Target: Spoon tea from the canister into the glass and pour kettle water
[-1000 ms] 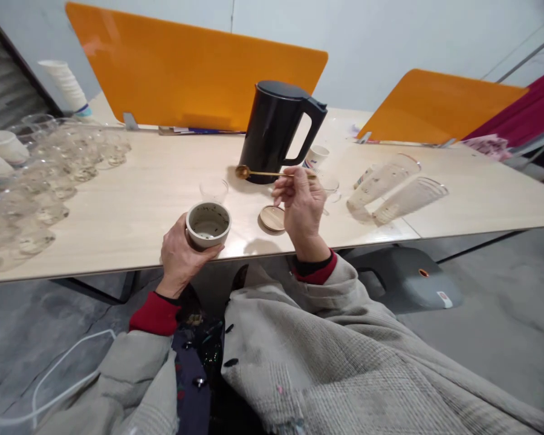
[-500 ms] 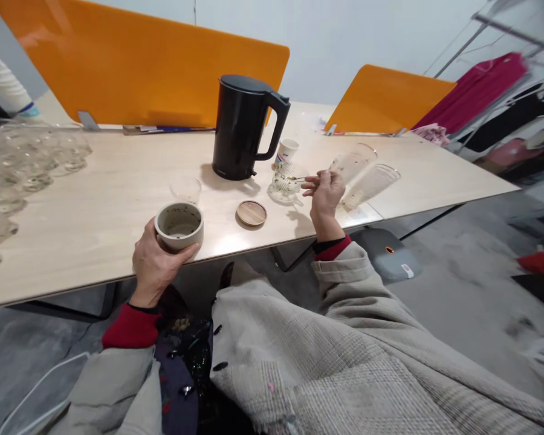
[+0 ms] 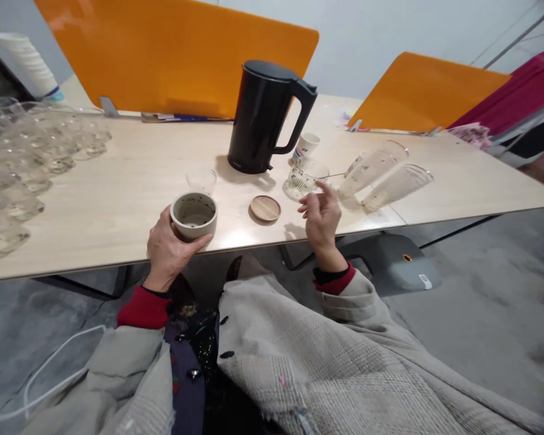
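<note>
My left hand (image 3: 170, 248) is wrapped round a pale grey ceramic cup (image 3: 194, 216) at the table's front edge; dark leaf-like bits cling to its inside. Fingers loosely curled and apart, my right hand (image 3: 321, 217) hovers just in front of a clear glass cup (image 3: 294, 188) with dark bits in it. A thin spoon (image 3: 338, 175) leans in that glass cup, its handle pointing right, out of my fingers. Between my hands lies a round wooden lid (image 3: 265, 208). Behind the ceramic cup stands a small clear cup (image 3: 202, 179).
A black electric kettle (image 3: 260, 121) and a paper cup (image 3: 306, 146) stand further back. Right of my hand are two tall ribbed glasses (image 3: 372, 175). Many glass cups (image 3: 31, 163) and stacked paper cups (image 3: 29, 63) fill the left. Orange dividers (image 3: 176, 54) line the back.
My right hand has let go of the spoon and drawn back a little from the glass cup, its fingers loosening. The left hand still holds the ceramic cup. The whole view has shifted.
</note>
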### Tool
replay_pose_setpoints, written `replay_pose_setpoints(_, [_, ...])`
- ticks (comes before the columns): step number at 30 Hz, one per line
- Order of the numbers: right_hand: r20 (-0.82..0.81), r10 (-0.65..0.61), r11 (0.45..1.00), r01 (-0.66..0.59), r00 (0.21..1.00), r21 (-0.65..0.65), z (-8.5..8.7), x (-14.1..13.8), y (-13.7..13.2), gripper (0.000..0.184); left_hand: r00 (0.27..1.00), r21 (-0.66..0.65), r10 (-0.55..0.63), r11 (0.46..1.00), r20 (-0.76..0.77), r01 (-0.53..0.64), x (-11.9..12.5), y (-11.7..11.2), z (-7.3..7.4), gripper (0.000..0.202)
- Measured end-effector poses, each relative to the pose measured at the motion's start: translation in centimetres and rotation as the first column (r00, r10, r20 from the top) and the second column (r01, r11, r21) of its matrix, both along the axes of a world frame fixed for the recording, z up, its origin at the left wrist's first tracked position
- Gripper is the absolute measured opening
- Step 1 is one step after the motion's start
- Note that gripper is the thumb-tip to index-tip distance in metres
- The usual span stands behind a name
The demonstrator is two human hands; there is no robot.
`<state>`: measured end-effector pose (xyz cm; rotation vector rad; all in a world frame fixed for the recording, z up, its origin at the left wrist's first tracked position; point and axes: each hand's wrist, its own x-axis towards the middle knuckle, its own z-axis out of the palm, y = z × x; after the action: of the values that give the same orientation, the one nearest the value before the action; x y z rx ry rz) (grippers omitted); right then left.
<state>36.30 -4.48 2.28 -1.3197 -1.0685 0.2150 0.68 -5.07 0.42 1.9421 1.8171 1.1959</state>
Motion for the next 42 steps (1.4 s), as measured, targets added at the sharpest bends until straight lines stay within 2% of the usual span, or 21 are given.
replay_pose_setpoints(3, [0.302,0.118,0.993,-0.104,0.946,-0.061,-0.6,-2.7,-0.5,0.052,1.000,0.003,-0.003,1.000,-0.014,0.003,0.0,0.0,-0.1,0.099])
replay_pose_setpoints(6, [0.602,0.181,0.977,-0.073,0.778,-0.200,-1.3,-3.5,1.0,0.065,1.000,0.003,0.000,1.000,-0.028,0.000,0.0,0.0,-0.2,0.102])
replay_pose_setpoints(8, [0.707,0.242,0.948,-0.006,0.664,-0.318,-1.9,-3.4,2.3,0.073,0.999,0.008,0.003,1.000,-0.033,-0.002,0.1,0.0,-0.2,0.102])
replay_pose_setpoints(12, [0.738,0.368,0.893,0.008,0.566,-0.451,-3.2,-3.1,3.7,0.078,0.999,0.002,-0.004,1.000,-0.035,0.004,0.2,0.0,0.0,0.102])
replay_pose_setpoints(18, [0.776,0.438,0.881,-0.042,0.454,-0.472,-3.3,-3.5,3.0,0.077,1.000,0.001,-0.020,1.000,-0.023,0.020,0.2,-0.2,0.2,0.097])
replay_pose_setpoints(19, [0.773,0.443,0.879,-0.052,0.453,-0.474,-3.3,-3.5,3.0,0.077,1.000,0.005,-0.024,1.000,-0.020,0.024,0.1,-0.2,0.2,0.097])
replay_pose_setpoints(21, [0.749,0.435,0.883,-0.074,0.500,-0.464,-3.1,-3.6,2.8,0.073,0.999,0.009,-0.028,1.000,-0.017,0.029,0.1,-0.2,0.2,0.097])
replay_pose_setpoints(24, [0.691,0.397,0.910,-0.160,0.604,-0.383,-2.0,-4.6,2.3,0.075,0.999,0.002,-0.033,0.999,-0.012,0.033,0.1,-0.3,0.3,0.097])
replay_pose_setpoints(26, [0.672,0.410,0.912,-0.279,0.616,-0.301,-0.5,-6.1,1.6,0.082,0.999,-0.007,-0.040,0.999,-0.012,0.040,0.2,-0.4,0.5,0.097])
replay_pose_setpoints(29, [0.683,0.486,0.856,-0.455,0.545,-0.247,2.4,-9.9,0.7,0.091,0.999,-0.016,-0.046,0.999,-0.012,0.046,0.2,-0.5,0.7,0.094])
replay_pose_setpoints(32, [0.717,0.553,0.790,-0.542,0.424,-0.289,4.7,-13.9,0.5,0.096,0.998,-0.026,-0.056,0.998,-0.023,0.056,0.2,-0.3,0.7,0.094])
replay_pose_setpoints(35, [0.756,0.572,0.763,-0.544,0.319,-0.349,5.7,-16.6,0.9,0.097,0.996,-0.025,-0.079,0.997,-0.040,0.078,0.1,-0.1,0.4,0.099])
replay_pose_setpoints(38, [0.790,0.551,0.794,-0.460,0.270,-0.397,6.2,-17.7,1.2,0.095,0.997,-0.003,-0.065,0.998,-0.038,0.065,0.1,0.0,0.0,0.096])
replay_pose_setpoints(42, [0.818,0.540,0.817,-0.360,0.198,-0.452,7.1,-17.8,1.2,0.095,0.998,-0.013,-0.055,0.998,-0.011,0.055,0.3,-0.1,0.0,0.095])
